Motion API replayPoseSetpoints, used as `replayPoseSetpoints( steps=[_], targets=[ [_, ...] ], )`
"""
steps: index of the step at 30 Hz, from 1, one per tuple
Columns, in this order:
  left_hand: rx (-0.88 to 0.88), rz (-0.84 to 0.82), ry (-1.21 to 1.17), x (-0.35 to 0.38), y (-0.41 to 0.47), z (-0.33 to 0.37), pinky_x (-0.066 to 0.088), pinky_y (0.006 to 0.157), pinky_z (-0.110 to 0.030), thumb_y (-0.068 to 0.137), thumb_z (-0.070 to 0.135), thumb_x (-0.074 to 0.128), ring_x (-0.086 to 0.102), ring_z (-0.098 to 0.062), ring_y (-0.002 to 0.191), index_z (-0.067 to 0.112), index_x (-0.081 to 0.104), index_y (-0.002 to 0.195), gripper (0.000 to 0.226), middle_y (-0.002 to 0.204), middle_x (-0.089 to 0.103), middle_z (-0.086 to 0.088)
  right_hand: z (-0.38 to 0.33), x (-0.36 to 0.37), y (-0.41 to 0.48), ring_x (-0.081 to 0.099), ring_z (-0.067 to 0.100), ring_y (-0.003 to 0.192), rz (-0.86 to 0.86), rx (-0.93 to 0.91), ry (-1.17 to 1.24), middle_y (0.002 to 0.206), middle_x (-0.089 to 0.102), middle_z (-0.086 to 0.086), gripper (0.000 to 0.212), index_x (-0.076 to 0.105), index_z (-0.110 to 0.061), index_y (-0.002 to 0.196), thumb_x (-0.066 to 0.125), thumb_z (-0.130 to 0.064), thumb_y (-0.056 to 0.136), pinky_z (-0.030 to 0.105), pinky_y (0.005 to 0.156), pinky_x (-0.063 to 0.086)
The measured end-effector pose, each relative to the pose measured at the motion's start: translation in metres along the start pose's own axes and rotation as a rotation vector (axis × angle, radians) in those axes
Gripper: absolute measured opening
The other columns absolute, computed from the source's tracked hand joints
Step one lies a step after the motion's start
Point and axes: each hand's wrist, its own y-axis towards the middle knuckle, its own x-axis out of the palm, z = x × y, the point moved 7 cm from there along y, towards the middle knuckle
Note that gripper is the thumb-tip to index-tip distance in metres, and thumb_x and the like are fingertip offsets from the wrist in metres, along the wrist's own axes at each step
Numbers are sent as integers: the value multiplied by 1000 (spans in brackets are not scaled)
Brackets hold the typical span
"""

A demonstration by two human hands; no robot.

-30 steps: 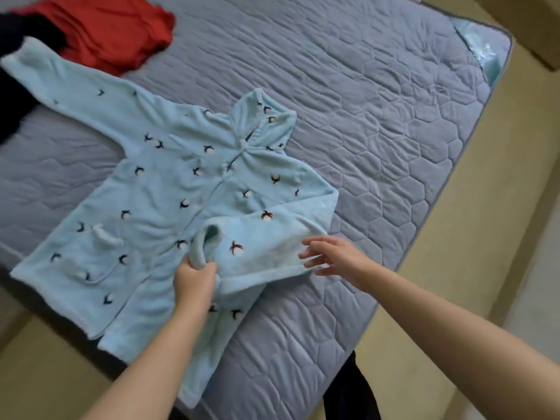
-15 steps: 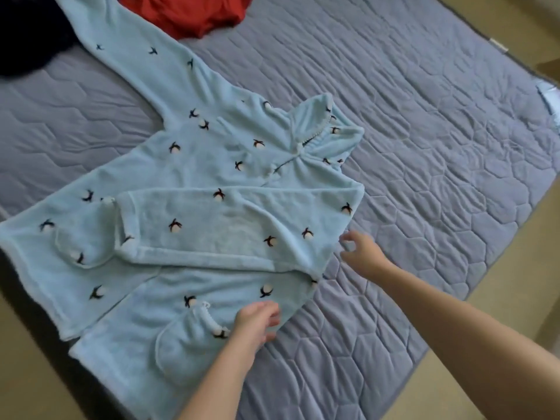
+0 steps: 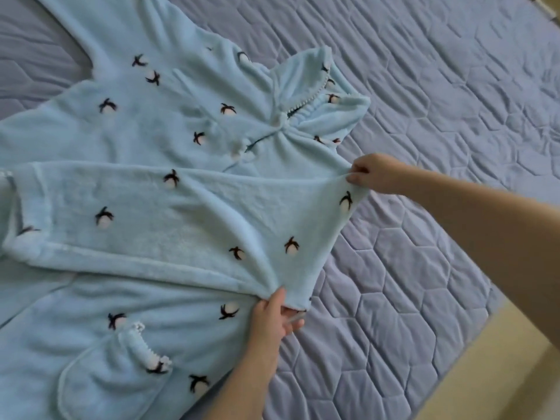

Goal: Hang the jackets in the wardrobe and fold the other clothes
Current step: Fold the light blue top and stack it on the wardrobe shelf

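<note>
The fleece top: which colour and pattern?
Light blue fleece top, small dark-and-white motifs; head view.

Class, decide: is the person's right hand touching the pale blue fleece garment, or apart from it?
Touching. The head view shows the right hand pinching the shoulder fold of the pale blue fleece garment, with the fabric pulled taut there.

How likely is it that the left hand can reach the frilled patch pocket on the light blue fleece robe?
Probably yes. The frilled patch pocket lies uncovered on the light blue fleece robe, beside the left forearm, with nothing between. The left hand would have to release the robe's edge that it pinches.
</note>
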Motion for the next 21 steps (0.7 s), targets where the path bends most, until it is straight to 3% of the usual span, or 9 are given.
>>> replayPoseSetpoints(
  steps=[3,6,9,13,15,17,19,21],
  targets=[
    [-84,-76,-110,-2,2,4,57,64,-39,94,29,53,72,-27,85,10,64,106,25,91,75,-11,-10,17,-7,52,29,98,176,101,-71,111,59,8,19,58,-17,102,43,-27,95,36,79,41],
    [-11,-18,-345,-29,-2,38,58,64,-36,93,31,54,71,-26,90,6,61,115,34,105,71,-15,-43,35,-32,37,31,129,385,102,-116,140,40,10,37,45,-17,131,37,-29,97,45,101,30],
    [140,174,-432,-93,-10,77,51,76,-30,97,28,50,60,-22,107,8,51,129,38,120,60,-9,-82,64,-57,-1,25,148,343,43,-82,161,3,6,56,14,-19,152,31,-31,100,49,118,5],
    [384,417,-410,-177,-23,151,49,86,-36,96,16,54,55,-28,114,8,44,127,33,119,54,-12,-141,106,-78,-15,24,147,224,-48,23,161,-14,3,63,-2,-20,154,28,-35,101,52,118,-3],
    [518,604,-263,-215,-33,193,52,81,-40,90,9,62,62,-27,99,7,36,133,51,122,54,-15,-162,120,-78,-17,26,146,205,-67,94,160,-15,2,61,-1,-21,154,28,-35,102,51,118,-3],
    [623,740,105,-244,-40,229,52,84,-44,83,9,68,63,-31,96,5,42,131,55,120,59,-16,-170,133,-73,-19,27,146,212,-46,128,160,-15,3,60,-1,-21,154,26,-35,102,52,118,-4],
    [682,755,494,-257,-39,252,48,85,-37,80,17,71,61,-29,102,8,53,120,45,115,63,-13,-172,146,-66,-19,27,146,216,-14,119,160,-16,3,61,-1,-22,154,27,-37,102,52,118,-6],
    [719,703,666,-262,-33,268,42,78,-30,79,25,72,59,-23,96,15,54,116,43,110,63,-6,-172,155,-58,-18,26,146,211,2,116,160,-15,3,62,-1,-23,154,28,-37,101,52,117,-7]
  ],
)
